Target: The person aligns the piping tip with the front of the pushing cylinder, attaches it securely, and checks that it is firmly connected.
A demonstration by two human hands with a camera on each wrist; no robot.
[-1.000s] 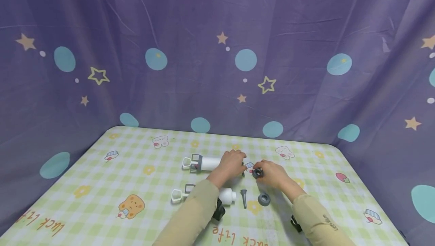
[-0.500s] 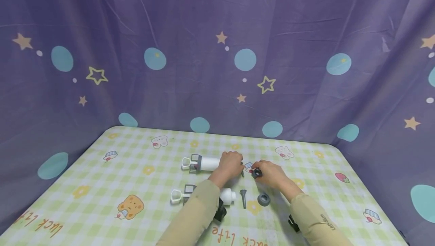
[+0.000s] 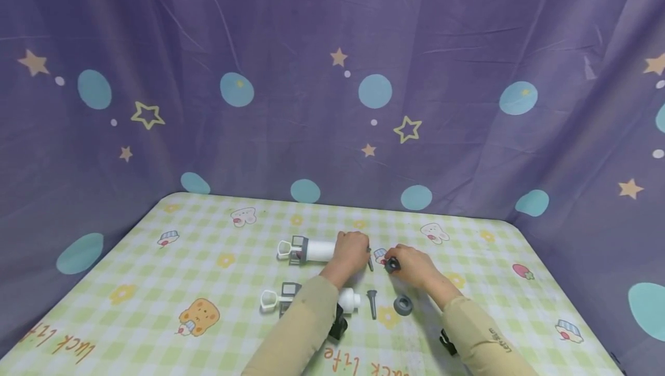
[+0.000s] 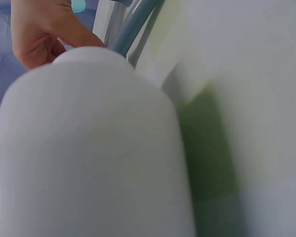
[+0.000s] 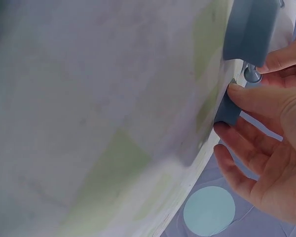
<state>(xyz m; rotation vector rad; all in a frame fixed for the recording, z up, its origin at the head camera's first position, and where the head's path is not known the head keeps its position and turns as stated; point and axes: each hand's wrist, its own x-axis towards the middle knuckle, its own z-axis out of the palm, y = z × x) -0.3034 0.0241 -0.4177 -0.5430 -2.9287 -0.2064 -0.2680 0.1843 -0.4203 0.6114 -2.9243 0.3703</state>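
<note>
Two white syringes with grey collars and ring-shaped plunger handles lie on the table in the head view. My left hand [image 3: 351, 252] curls over the front end of the far syringe [image 3: 319, 250]; its fingertips are hidden there. A grey nozzle [image 3: 370, 264] shows beside those fingers. To the right, my right hand [image 3: 415, 266] pinches a grey ring cap [image 3: 392, 264] between thumb and fingers, just above the cloth, as the right wrist view also shows with the cap [image 5: 228, 108]. The near syringe [image 3: 349, 300] lies partly under my left forearm; its white body [image 4: 89, 143] fills the left wrist view.
A second grey nozzle [image 3: 372, 304] lies by the near syringe's tip, and another grey ring cap [image 3: 403, 305] lies right of it. The table [image 3: 249, 335] has a green checked cloth. A purple curtain [image 3: 312, 93] hangs behind its back edge.
My left hand has drawn slightly left over the far syringe's end. The ring cap in my right hand has shifted a little left and turned. The other parts lie unmoved.
</note>
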